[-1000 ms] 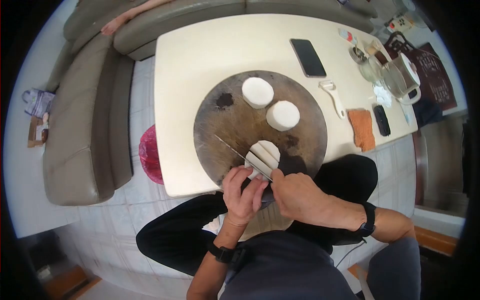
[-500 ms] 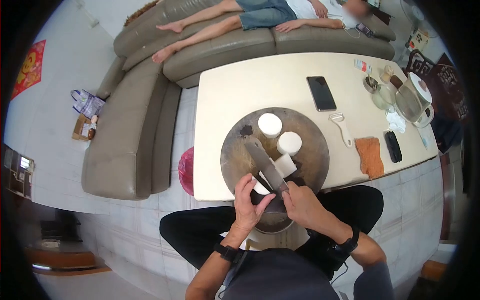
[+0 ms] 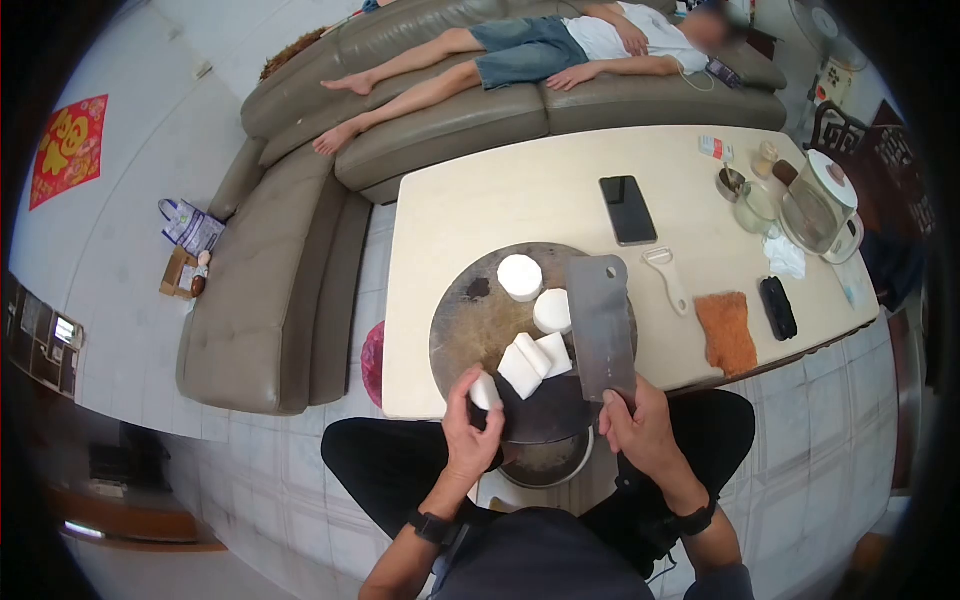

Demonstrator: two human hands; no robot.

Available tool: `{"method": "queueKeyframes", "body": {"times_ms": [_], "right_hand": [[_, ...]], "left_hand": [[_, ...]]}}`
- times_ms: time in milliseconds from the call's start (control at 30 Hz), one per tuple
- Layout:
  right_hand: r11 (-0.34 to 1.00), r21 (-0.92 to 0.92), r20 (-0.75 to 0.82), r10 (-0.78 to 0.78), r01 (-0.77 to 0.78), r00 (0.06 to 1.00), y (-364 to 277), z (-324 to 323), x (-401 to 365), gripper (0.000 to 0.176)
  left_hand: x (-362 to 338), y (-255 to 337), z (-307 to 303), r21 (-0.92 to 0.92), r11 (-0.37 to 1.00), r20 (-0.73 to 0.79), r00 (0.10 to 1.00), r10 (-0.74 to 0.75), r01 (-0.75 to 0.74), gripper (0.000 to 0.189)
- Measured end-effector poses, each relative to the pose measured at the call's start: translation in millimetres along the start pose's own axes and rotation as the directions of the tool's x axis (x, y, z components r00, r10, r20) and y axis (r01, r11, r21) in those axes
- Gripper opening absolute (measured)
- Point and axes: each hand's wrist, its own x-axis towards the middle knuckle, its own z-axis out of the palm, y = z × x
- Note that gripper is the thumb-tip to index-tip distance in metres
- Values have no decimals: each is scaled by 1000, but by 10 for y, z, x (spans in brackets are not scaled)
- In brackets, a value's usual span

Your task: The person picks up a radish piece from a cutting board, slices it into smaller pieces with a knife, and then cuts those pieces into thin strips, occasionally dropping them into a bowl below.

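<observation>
Above the board (image 3: 468, 322), right hand (image 3: 640, 427) tight around cleaver (image 3: 600, 325), left hand (image 3: 468, 432) around slice (image 3: 485, 390).

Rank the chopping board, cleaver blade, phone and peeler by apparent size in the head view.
1. chopping board
2. cleaver blade, held up, perhaps nearer the camera, so possibly flattered
3. phone
4. peeler

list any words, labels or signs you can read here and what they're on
Nothing reads clearly.
Red wall poster: a gold figure or character, too blurred to read.
Small carton on the table: red and blue print, too small.
Bag on the floor: printed pattern, unreadable.
Cleaver in the right hand: no marking shows on the blade.
</observation>
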Motion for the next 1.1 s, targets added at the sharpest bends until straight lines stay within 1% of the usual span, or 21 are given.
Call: {"method": "queueKeyframes", "body": {"times_ms": [67,100,133,167,200,233,267,300,400,433,500,533,567,633,700,767,833,900,1033,1067,1100], "right_hand": [[1000,10,-10,23,-23,1000,4,30,20,10],[999,17,-14,47,-47,999,8,59,28,10],[999,16,-8,51,-51,999,46,89,41,10],[1000,-28,-10,-9,9,1000,112,120,66,9],[995,-74,-11,-71,70,997,156,141,83,9],[995,-79,-8,-68,67,998,166,156,88,9],[991,-105,2,-79,79,997,173,171,88,8],[987,-131,12,-89,90,996,175,184,81,9],[971,-238,63,-21,36,998,142,170,13,10],[969,-244,65,-18,33,998,107,176,-15,10],[886,-436,135,-109,158,985,21,185,-89,12],[884,-443,136,-99,150,986,-7,198,-128,12],[879,-460,167,-59,130,984,-35,217,-165,13],[869,-483,193,-11,105,981,-107,260,-214,13],[790,-597,226,-4,142,974,-190,314,-225,14],[771,-622,236,19,136,972,-236,359,-225,15],[751,-647,243,42,130,969,-253,398,-231,15],[744,-655,262,54,136,964,-252,440,-229,15],[735,-657,280,31,168,959,-237,504,-251,15],[761,-629,262,18,157,965,-238,513,-265,15],[787,-600,242,6,145,970,-243,520,-274,15]], "left_hand": [[9,117,-28,-197,966,-58,982,-181,167,47],[29,131,-63,-194,966,-59,981,-184,170,47],[46,136,-102,-215,945,-32,965,-260,247,44],[60,147,-126,-237,916,-4,943,-334,323,42],[73,177,-133,-245,910,4,939,-343,334,38],[102,204,-163,-249,908,2,938,-348,337,38],[137,226,-211,4,982,28,982,-187,187,39],[163,251,-241,249,968,95,995,-35,10,40],[209,322,-260,285,958,-10,1000,-18,20,38],[212,294,-263,280,960,-12,1000,-23,25,38],[200,193,-256,281,958,-69,997,-36,54,34],[195,138,-244,325,946,-51,999,7,10,33],[191,140,-238,317,948,-49,999,-1,16,33],[183,183,-228,336,937,65,995,78,-96,36],[133,238,-215,309,950,85,996,27,-52,41],[84,283,-210,148,986,-12,997,-79,80,41],[47,258,-252,159,985,-24,997,-69,72,40],[2,138,-286,187,982,26,999,-20,15,41],[68,144,-340,121,992,-35,999,-18,22,31],[90,138,-342,-105,980,-60,982,-178,171,25],[121,156,-348,-326,896,-48,941,-335,302,23]]}}
